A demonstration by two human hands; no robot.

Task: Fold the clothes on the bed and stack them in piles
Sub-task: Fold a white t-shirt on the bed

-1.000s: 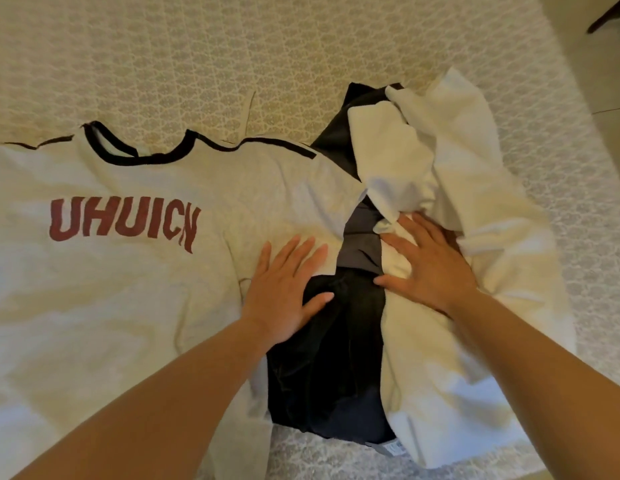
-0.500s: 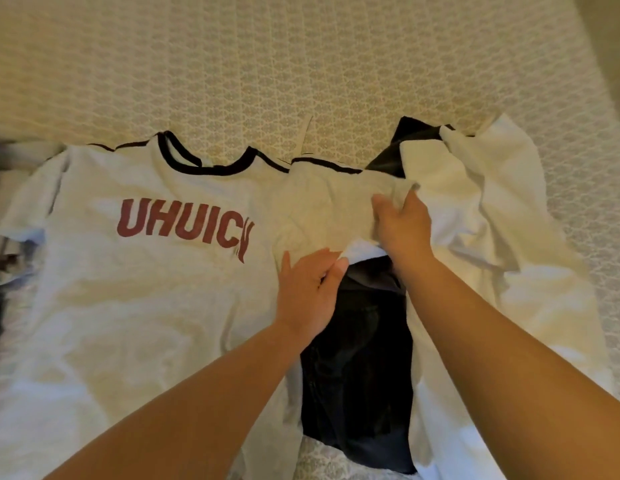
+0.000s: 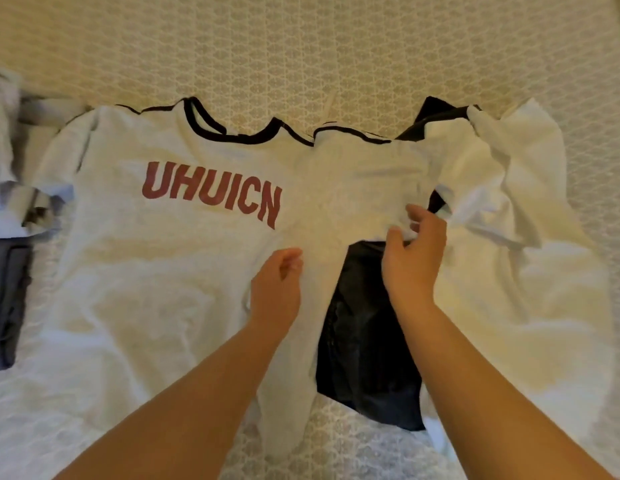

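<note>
A bed [image 3: 336,46] with a cream patterned cover fills the frame. On it lie a white shirt [image 3: 156,271] at centre left, a dark garment [image 3: 364,341] at centre right, a white garment [image 3: 530,271] at right, and grey clothes [image 3: 7,289] at the left edge.

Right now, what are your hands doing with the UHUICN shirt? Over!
Left hand grips UHUICN shirt by its side. Right hand pinches the sleeve edge. Dark garment and white garment lie partly under that sleeve.

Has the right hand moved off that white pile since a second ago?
Yes. The right hand left the white pile, shifting toward the lettered shirt, now pinching its sleeve edge.
</note>
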